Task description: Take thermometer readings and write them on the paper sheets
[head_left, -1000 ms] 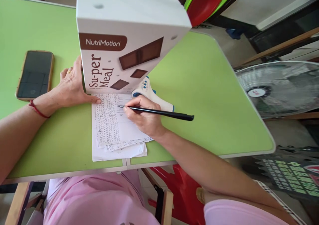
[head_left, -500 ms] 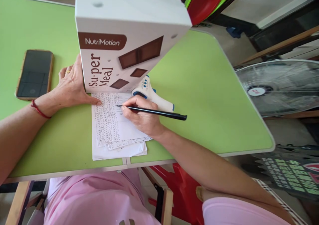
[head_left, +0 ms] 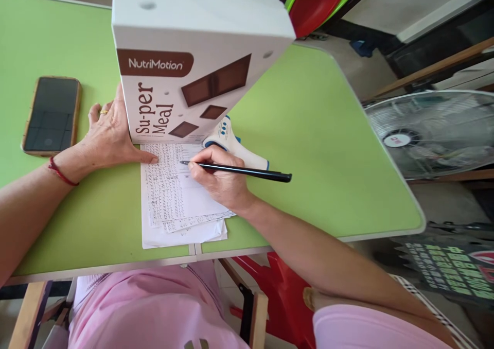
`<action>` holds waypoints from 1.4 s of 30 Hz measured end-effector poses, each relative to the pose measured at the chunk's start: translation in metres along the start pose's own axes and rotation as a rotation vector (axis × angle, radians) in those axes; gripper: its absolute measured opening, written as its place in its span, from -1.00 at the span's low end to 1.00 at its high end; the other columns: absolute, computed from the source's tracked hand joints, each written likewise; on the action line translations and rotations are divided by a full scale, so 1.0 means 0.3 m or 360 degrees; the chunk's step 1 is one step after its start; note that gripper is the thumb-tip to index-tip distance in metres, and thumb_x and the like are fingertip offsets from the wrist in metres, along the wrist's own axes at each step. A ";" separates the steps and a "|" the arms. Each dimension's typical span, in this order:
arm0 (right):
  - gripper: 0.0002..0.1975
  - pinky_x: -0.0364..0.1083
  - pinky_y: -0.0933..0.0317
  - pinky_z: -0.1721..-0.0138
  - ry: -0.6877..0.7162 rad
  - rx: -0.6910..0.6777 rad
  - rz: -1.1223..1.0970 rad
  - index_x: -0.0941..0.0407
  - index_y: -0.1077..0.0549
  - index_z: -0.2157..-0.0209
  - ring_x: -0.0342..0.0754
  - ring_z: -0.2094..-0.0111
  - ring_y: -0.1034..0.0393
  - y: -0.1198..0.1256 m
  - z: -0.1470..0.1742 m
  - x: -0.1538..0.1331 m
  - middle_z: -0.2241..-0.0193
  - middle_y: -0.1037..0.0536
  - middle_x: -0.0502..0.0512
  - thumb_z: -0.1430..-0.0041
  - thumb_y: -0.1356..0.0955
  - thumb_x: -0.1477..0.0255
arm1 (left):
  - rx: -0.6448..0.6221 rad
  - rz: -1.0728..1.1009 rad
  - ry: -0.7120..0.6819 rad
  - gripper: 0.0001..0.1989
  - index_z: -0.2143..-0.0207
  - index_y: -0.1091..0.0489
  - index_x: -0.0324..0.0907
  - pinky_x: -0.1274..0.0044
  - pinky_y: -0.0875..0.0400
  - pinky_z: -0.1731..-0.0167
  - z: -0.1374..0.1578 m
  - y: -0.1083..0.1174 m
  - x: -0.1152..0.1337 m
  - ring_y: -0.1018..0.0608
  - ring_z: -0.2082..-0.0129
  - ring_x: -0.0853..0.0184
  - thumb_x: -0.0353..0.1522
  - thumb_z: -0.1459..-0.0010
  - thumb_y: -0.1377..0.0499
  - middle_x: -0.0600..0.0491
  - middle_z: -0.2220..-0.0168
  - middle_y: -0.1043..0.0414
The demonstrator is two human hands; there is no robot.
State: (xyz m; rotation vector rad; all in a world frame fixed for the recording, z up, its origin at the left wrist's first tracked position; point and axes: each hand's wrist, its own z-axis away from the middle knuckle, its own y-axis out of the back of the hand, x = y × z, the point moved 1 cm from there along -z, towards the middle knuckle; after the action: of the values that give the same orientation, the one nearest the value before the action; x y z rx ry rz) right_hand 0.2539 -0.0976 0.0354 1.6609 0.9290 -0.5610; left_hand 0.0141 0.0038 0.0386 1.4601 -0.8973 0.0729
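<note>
My right hand (head_left: 226,187) grips a black pen (head_left: 250,172), its tip at the handwritten lines on a small stack of papers (head_left: 165,194). Tight rows of writing fill the left part of the top sheet. My left hand (head_left: 110,140) lies spread on the table, thumb stretched onto the sheet's left edge. Its other fingers are beside the tall white NutriMotion box (head_left: 173,81), which partly hides them. That box stands upright at the papers' far edge. Just past my right hand lies a white and blue handheld device (head_left: 247,153), like a thermometer gun, partly covered by hand and box.
A phone (head_left: 52,115) in a brown-edged case lies left of my left hand on the green table (head_left: 309,174). Beyond the table's right edge stands a fan (head_left: 428,135). Red and green basins (head_left: 318,4) are at the back, and a red plastic stool (head_left: 285,297) is below.
The pen's upper end tilts slightly differently, and its tip has shifted marginally on the sheet. The left hand stays in place; the whole view has moved a little.
</note>
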 end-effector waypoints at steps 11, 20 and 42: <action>-0.89 -0.15 -0.15 0.54 0.0120 -0.0009 -0.0120 0.05 -0.37 0.48 -0.21 0.61 -0.21 0.001 0.002 -0.004 0.60 -0.42 -0.11 -0.12 -0.36 0.44 | -0.0054 -0.0066 0.0105 0.40 -0.35 -0.12 -0.11 -0.12 0.35 -0.30 -0.005 0.003 0.018 -0.01 -0.33 -0.44 0.32 0.55 -0.33 -0.05 -0.37 -0.09; -0.88 -0.17 -0.17 0.56 0.0132 0.0059 -0.0105 0.06 -0.37 0.49 -0.22 0.61 -0.22 0.000 0.001 0.002 0.61 -0.43 -0.10 -0.11 -0.36 0.43 | -0.0018 -0.0091 -0.0007 0.30 -0.32 -0.15 0.01 -0.17 0.28 -0.26 0.002 0.006 0.015 -0.08 -0.30 -0.46 0.34 0.47 -0.32 -0.09 -0.33 -0.13; -0.87 -0.19 -0.10 0.61 0.0226 0.0166 -0.0150 0.06 -0.36 0.48 -0.24 0.63 -0.18 -0.004 0.002 0.014 0.63 -0.40 -0.13 -0.13 -0.36 0.44 | -0.0058 -0.0179 0.0026 0.36 -0.37 -0.09 -0.03 -0.21 0.25 -0.22 -0.003 0.004 0.013 -0.08 -0.29 -0.49 0.39 0.48 -0.24 -0.13 -0.35 -0.09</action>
State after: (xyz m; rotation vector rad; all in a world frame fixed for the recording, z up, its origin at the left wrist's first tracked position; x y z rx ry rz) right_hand 0.2554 -0.0969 0.0314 1.7752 1.1016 -0.5684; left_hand 0.0165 0.0030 0.0421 1.4712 -0.7980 -0.0150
